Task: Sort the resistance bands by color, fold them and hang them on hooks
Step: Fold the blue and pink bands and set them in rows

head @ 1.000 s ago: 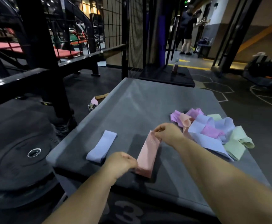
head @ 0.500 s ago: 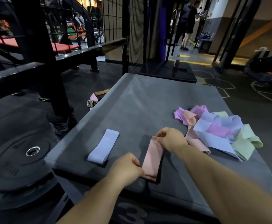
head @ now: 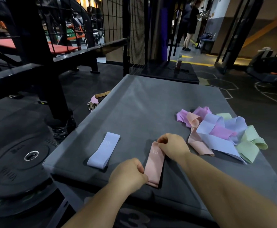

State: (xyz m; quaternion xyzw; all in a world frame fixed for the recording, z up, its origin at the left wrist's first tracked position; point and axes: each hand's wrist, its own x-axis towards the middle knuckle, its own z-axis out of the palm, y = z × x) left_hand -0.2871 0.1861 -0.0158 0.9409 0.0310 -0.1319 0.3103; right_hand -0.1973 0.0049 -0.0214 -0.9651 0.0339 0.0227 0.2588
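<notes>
A peach-pink resistance band (head: 155,163) marked 15 lies folded flat on the grey padded box (head: 142,104). My left hand (head: 127,174) pinches its near end, and my right hand (head: 173,143) pinches its far end. To the left, a lavender band (head: 104,150) lies folded flat, untouched. To the right sits a loose pile of bands (head: 223,130) in purple, peach, lavender, pink and green. No hooks are in view.
A black weight plate (head: 19,163) lies on the floor at the left beside a black rack post (head: 40,60). A belt (head: 95,100) lies off the box's left edge. A bottle (head: 178,60) stands on a dark box behind. Two people stand far back.
The peach-pink band held by both hands has been folded shorter and now lies closer to the box's near edge. The view has shifted slightly forward.
</notes>
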